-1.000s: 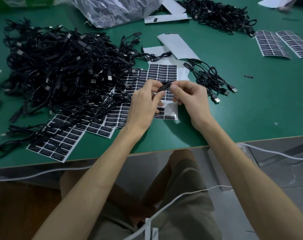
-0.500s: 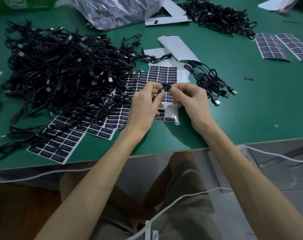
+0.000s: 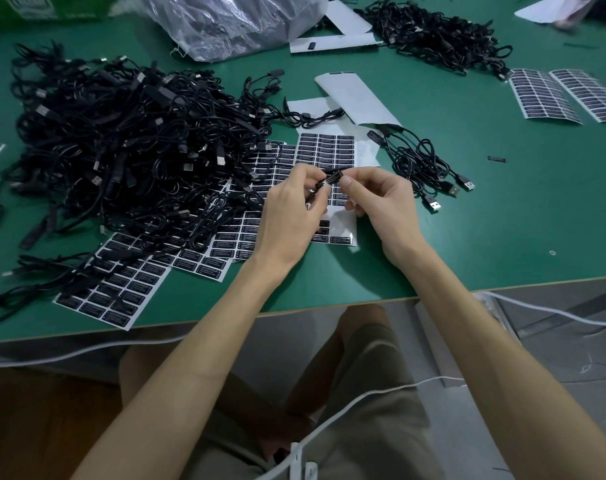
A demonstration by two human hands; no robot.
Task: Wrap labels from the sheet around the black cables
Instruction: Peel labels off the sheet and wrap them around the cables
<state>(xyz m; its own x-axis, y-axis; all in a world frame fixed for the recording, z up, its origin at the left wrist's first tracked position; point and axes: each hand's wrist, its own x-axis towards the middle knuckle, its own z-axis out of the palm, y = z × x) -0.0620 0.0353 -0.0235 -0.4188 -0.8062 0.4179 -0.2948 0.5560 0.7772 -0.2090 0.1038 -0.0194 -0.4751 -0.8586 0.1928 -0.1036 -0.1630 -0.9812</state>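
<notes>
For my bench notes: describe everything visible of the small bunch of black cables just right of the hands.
The small cable bunch is a few thin black cords, rubbery-looking, looped and tangled. Three silver USB plugs fan out at its near-right end; a black block sits at the far end beside a white backing strip. It lies on the green table; the right hand, close by, holds none of it.
</notes>
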